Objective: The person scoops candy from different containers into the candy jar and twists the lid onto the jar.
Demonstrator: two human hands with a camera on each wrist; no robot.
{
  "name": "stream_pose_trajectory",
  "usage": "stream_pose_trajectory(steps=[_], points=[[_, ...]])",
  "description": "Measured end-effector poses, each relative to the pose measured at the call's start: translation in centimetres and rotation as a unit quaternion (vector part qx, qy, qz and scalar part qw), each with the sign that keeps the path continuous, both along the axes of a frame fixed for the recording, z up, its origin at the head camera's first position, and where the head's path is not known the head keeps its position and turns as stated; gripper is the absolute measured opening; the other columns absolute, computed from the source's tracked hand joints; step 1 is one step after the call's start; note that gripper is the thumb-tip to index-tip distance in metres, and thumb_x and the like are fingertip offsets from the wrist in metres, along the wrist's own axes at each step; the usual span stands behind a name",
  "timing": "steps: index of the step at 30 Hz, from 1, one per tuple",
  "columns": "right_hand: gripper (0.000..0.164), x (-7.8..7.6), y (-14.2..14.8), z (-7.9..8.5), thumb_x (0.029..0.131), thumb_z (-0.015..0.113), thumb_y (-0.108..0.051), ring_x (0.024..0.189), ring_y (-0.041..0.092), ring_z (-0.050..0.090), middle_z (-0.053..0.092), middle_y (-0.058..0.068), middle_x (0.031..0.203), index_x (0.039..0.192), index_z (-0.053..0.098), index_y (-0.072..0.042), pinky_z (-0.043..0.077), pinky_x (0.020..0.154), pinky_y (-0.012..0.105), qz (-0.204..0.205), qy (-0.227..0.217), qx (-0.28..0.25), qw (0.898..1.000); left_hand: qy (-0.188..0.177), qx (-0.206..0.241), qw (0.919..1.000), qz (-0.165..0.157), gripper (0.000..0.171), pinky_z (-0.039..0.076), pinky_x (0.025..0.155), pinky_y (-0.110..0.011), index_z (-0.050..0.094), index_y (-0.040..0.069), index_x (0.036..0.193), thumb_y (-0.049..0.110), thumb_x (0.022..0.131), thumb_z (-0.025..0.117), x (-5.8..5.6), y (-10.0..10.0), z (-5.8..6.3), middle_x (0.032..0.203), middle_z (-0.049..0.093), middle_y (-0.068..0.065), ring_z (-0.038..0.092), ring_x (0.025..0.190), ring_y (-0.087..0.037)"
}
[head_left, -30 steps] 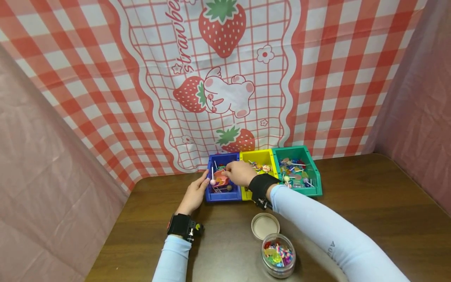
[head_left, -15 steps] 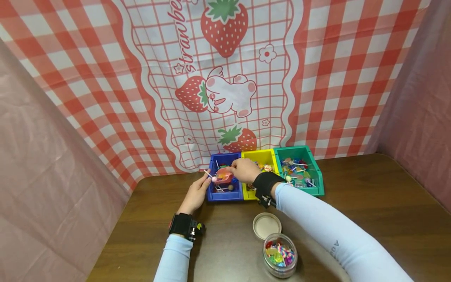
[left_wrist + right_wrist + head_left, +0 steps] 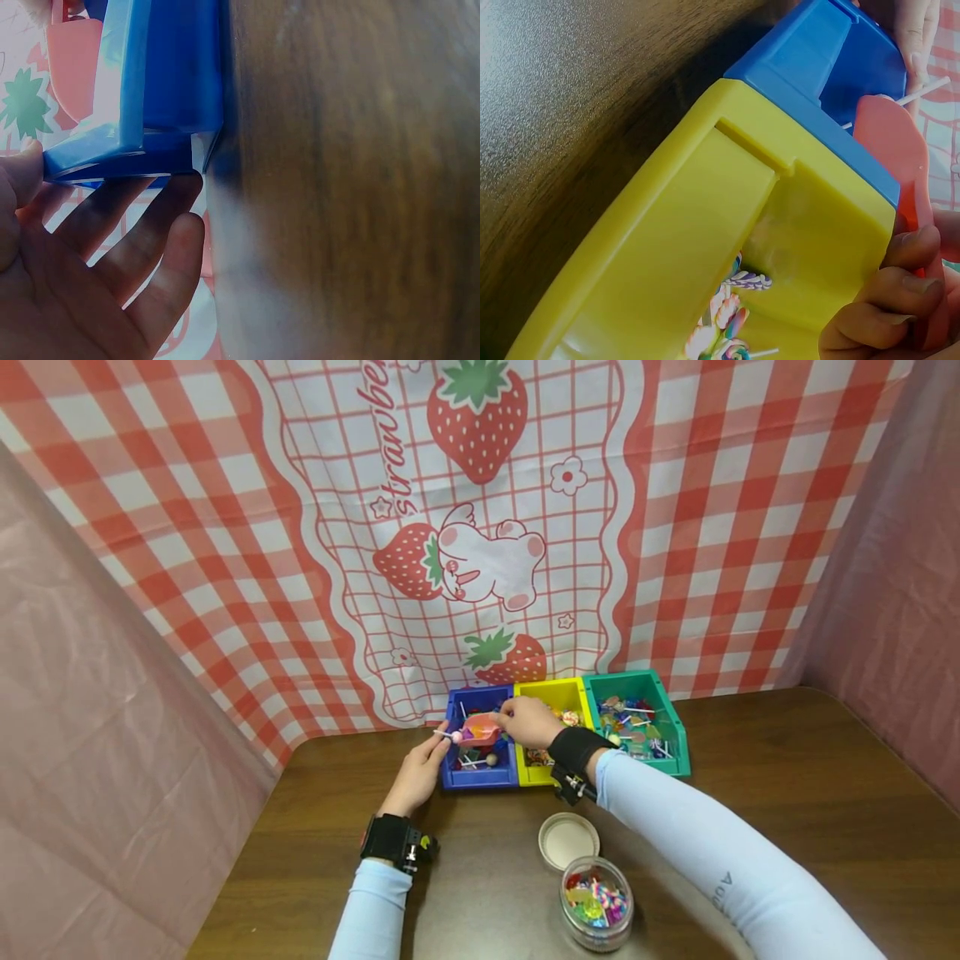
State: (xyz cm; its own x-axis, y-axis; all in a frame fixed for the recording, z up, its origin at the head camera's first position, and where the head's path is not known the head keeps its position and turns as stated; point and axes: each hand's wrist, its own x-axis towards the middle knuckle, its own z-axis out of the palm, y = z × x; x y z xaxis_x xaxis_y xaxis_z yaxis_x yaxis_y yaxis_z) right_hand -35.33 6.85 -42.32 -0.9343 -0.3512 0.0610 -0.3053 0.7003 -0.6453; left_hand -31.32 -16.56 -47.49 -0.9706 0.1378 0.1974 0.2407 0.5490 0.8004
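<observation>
My right hand [image 3: 531, 722] grips the handle of a pink scoop [image 3: 482, 727] above the blue bin [image 3: 480, 779]. Orange and purple pieces lie in the scoop, and a pink-headed lollipop [image 3: 457, 737] sits at its lip, stick pointing left. The right wrist view shows curled fingers [image 3: 900, 292] round the scoop's handle [image 3: 930, 300]. My left hand [image 3: 415, 779] holds the blue bin by its left wall. In the left wrist view the thumb lies at the bin's rim, with the other fingers [image 3: 161, 225] against the outer side.
A yellow bin [image 3: 551, 687] and a green bin [image 3: 678, 752], both with small candies, adjoin the blue one. Nearer on the wooden table [image 3: 480, 877] stand a round lid [image 3: 568, 841] and a clear jar [image 3: 597, 935] of colourful pieces. A strawberry-patterned cloth [image 3: 480, 635] hangs behind.
My right hand has lifted the scoop and drawn it slightly right. The lollipop's stick, upright before, has tipped over to the left. My left hand stays at the blue bin.
</observation>
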Motion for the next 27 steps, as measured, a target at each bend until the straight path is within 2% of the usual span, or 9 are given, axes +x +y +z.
stream_pose_trajectory(steps=[4, 11, 14, 19, 23, 27], points=[[0.039, -0.1, 0.4, 0.0, 0.104, 0.053, -0.036, 0.053, 0.016, 0.044, 0.048, 0.001, 0.062, 0.085, 0.067, -0.005, 0.035, 0.055, 0.030, -0.009, -0.011, 0.004, 1.000, -0.009, -0.002, 1.0000, 0.003, 0.045, 0.030, 0.113, -0.047, 0.050, 0.013, 0.148, 0.030, 0.106, 0.049, 0.0, 0.1, 0.0, 0.148, 0.048, -0.003, 0.042, 0.137, -0.028], [0.034, -0.1, 0.9, 0.1, 0.105, 0.052, -0.035, 0.049, 0.017, 0.046, 0.046, 0.001, 0.059, 0.099, 0.070, -0.007, 0.038, 0.053, 0.030, -0.010, -0.037, -0.008, 0.999, -0.009, -0.011, 0.9999, 0.006, 0.048, 0.030, 0.112, -0.050, 0.045, 0.014, 0.151, 0.031, 0.106, 0.049, 0.3, -0.2, 0.0, 0.147, 0.048, -0.015, 0.042, 0.137, -0.033], [0.036, 0.1, 1.1, 0.1, 0.105, 0.052, -0.035, 0.050, 0.016, 0.043, 0.044, 0.000, 0.059, 0.088, 0.067, -0.007, 0.036, 0.054, 0.030, -0.010, -0.035, -0.018, 0.999, -0.009, -0.013, 0.9999, 0.005, 0.048, 0.030, 0.112, -0.051, 0.046, 0.017, 0.151, 0.033, 0.106, 0.049, 0.4, -0.3, 0.0, 0.146, 0.048, -0.016, 0.043, 0.136, -0.034], [0.044, 0.2, 1.6, -0.6, 0.105, 0.052, -0.033, 0.049, 0.016, 0.035, 0.036, -0.001, 0.057, 0.067, 0.050, -0.011, 0.032, 0.055, 0.030, -0.001, -0.031, -0.050, 0.998, -0.011, -0.010, 0.9999, 0.005, 0.048, 0.030, 0.112, -0.050, 0.046, 0.018, 0.151, 0.034, 0.106, 0.048, 0.4, -0.3, 0.0, 0.147, 0.048, -0.015, 0.043, 0.136, -0.032], [0.043, 0.8, 2.1, -0.8, 0.105, 0.051, -0.034, 0.050, 0.016, 0.035, 0.036, 0.000, 0.058, 0.070, 0.051, -0.010, 0.032, 0.054, 0.031, 0.004, -0.053, -0.094, 0.994, -0.015, -0.009, 0.9998, 0.007, 0.047, 0.030, 0.112, -0.050, 0.046, 0.020, 0.151, 0.034, 0.106, 0.048, 0.3, -0.2, 0.1, 0.147, 0.048, -0.015, 0.043, 0.137, -0.032], [0.038, 1.7, 2.7, -0.6, 0.106, 0.050, -0.033, 0.055, 0.017, 0.037, 0.041, 0.002, 0.065, 0.082, 0.059, -0.004, 0.032, 0.056, 0.032, 0.004, -0.064, -0.140, 0.988, -0.011, -0.010, 0.9999, 0.005, 0.047, 0.030, 0.112, -0.050, 0.046, 0.020, 0.151, 0.034, 0.106, 0.048, 0.3, -0.2, 0.2, 0.146, 0.048, -0.016, 0.043, 0.136, -0.033]])
